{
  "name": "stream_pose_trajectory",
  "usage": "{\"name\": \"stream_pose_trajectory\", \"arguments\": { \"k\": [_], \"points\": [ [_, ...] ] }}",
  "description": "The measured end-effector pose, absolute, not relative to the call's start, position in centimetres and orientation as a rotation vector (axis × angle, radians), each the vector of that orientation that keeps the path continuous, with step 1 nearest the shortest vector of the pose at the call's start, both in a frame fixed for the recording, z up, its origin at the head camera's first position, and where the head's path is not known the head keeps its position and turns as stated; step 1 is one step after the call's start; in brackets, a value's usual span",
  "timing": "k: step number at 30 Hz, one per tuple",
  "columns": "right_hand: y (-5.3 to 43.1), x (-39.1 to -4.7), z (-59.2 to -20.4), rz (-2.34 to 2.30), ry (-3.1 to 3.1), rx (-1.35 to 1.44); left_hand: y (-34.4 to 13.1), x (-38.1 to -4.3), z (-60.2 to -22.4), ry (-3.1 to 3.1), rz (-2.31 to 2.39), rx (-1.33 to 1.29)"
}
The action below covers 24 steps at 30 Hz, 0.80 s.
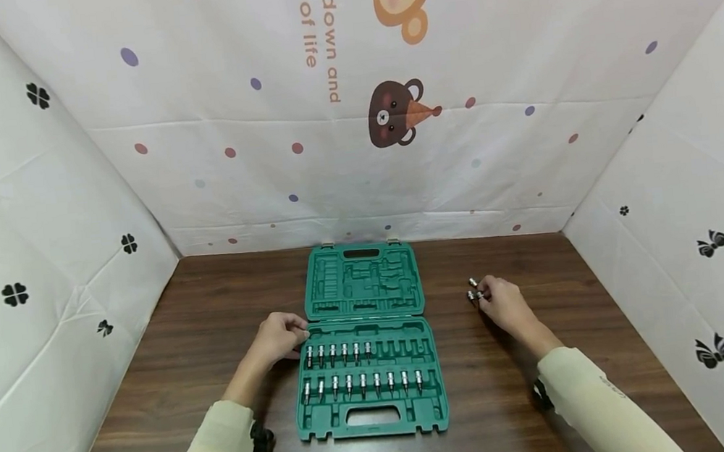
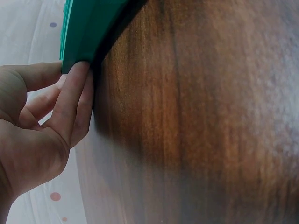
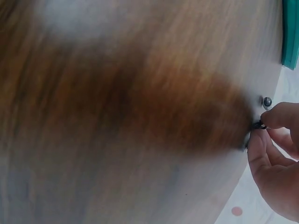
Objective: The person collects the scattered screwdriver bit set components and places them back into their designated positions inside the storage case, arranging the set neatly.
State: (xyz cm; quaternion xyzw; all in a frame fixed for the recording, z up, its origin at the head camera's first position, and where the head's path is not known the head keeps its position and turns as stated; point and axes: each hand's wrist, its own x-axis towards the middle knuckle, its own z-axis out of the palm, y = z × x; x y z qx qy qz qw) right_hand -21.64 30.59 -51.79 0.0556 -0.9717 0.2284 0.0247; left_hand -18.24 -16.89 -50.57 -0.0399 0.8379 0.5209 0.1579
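Observation:
A green tool case [image 1: 413, 419] lies unfolded on the table, with two rows of silver bit sockets [image 1: 363, 384] in its near half. My left hand [image 1: 276, 338] grips the case's left edge near the hinge. In the left wrist view, the thumb and fingers pinch the case corner [image 2: 77, 63]. Right of the case, my right hand [image 1: 503, 303] pinches a small bit socket [image 3: 259, 124] between thumb and fingers, just at the tabletop. Loose bit sockets lie by the fingertips, one [image 1: 473, 282] beyond and another [image 1: 470, 295] to the left.
The case lid [image 1: 362, 281], with moulded recesses, lies flat toward the back wall. Brown wood-grain table [image 1: 230, 286] surrounds the case. Printed white cloth [image 1: 308, 209] hangs behind the table and on both sides.

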Motion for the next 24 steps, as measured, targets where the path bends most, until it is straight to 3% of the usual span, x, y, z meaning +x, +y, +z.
{"name": "stream_pose_trajectory", "arguments": {
  "k": [24],
  "points": [
    [29.0, -19.3, -49.5, 0.9, -2.948, 0.153, -16.9, -18.1, -50.5, 2.405, 1.49, -0.109]
  ]
}}
